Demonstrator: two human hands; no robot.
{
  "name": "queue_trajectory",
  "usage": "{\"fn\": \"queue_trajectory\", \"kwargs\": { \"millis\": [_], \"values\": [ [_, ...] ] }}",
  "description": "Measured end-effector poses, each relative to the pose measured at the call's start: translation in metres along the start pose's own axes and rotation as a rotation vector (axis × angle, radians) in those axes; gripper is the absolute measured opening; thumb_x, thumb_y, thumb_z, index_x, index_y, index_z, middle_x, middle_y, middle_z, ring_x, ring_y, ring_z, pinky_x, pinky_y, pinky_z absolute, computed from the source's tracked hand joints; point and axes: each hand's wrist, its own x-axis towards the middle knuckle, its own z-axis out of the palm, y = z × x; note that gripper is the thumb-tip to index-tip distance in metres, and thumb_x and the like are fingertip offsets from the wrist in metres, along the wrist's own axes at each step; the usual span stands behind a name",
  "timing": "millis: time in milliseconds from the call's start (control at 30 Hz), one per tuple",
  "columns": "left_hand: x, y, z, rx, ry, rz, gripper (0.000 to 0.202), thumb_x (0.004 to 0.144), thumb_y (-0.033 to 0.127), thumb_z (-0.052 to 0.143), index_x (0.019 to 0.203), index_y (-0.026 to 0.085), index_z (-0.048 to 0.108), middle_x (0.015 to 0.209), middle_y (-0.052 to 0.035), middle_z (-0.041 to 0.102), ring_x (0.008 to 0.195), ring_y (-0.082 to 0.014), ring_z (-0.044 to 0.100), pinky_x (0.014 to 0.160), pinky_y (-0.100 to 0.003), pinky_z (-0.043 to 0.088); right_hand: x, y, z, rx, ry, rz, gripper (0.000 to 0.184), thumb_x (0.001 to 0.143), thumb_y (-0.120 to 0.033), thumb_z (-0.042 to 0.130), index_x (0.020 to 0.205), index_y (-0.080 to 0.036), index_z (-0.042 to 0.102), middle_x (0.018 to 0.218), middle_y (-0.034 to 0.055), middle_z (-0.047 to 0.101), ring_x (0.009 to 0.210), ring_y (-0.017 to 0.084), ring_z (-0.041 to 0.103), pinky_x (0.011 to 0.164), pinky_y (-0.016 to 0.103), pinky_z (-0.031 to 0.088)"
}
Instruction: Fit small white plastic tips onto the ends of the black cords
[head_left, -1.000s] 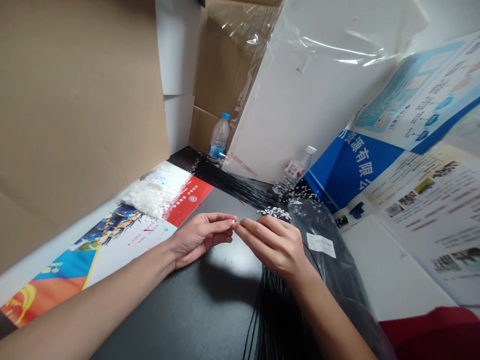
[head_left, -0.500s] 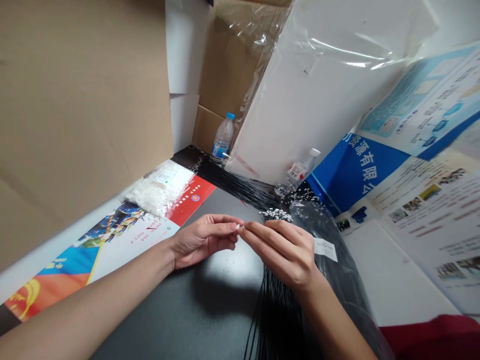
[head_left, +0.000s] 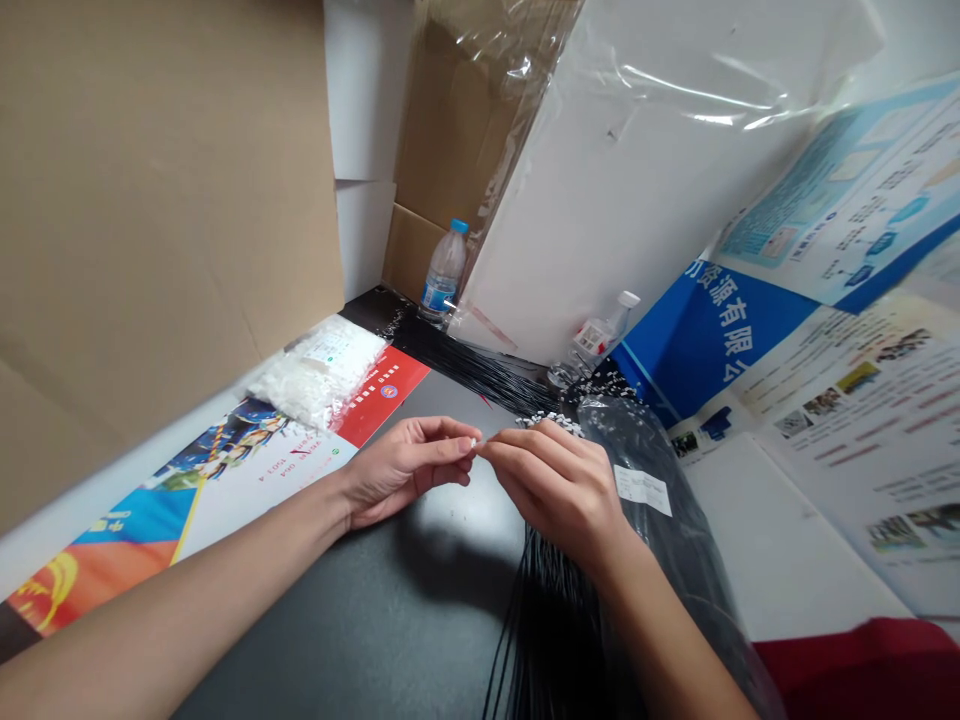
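My left hand [head_left: 405, 468] and my right hand [head_left: 555, 485] meet fingertip to fingertip over the black table [head_left: 375, 620]. Between the pinched fingertips sits a tiny white connector [head_left: 474, 443]; which hand grips it I cannot tell for sure, the left thumb and forefinger close round it. My right hand pinches a thin black wire from the bundle of black wires [head_left: 547, 620] that runs under its wrist. White-tipped wire ends [head_left: 559, 420] fan out just beyond my right fingers.
A clear bag of white connectors [head_left: 319, 372] lies at the left on a colourful poster [head_left: 225, 470]. Two water bottles [head_left: 442, 272] [head_left: 596, 338] stand at the back. A cardboard sheet [head_left: 150, 200] leans left; a plastic-wrapped white board [head_left: 622, 170] and blue posters [head_left: 810, 300] lean right. A black bag with label [head_left: 643, 488] lies right.
Both hands stay joined at the fingertips; the white connector is now more hidden between the pinched fingers. The view shifts slightly.
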Motion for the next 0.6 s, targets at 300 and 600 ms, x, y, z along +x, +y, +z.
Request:
{"fn": "queue_trajectory", "kwargs": {
  "millis": [300, 600],
  "values": [
    [0.0001, -0.0008, 0.0, 0.095, 0.01, 0.071, 0.017, 0.067, 0.023, 0.085, 0.079, 0.014, 0.075, 0.073, -0.0002, 0.067, 0.067, -0.0097, 0.059, 0.065, -0.023, 0.047, 0.0016, -0.0027, 0.0044, 0.332, -0.025, 0.279, 0.009, 0.092, -0.016, 0.057, 0.094, -0.018, 0.066, 0.075, 0.0007, 0.069, 0.064, 0.01, 0.058, 0.062, 0.023, 0.046],
    [0.0002, -0.0013, 0.0002, 0.168, 0.025, 0.106, 0.017, 0.068, 0.022, 0.084, 0.08, 0.014, 0.074, 0.075, -0.0009, 0.067, 0.067, -0.0103, 0.057, 0.065, -0.026, 0.047, 0.0031, -0.0023, 0.0027, 0.63, -0.235, 0.676, 0.021, 0.096, -0.032, 0.052, 0.086, -0.017, 0.062, 0.071, 0.0006, 0.068, 0.057, 0.009, 0.054, 0.051, 0.021, 0.039]
  ]
}}
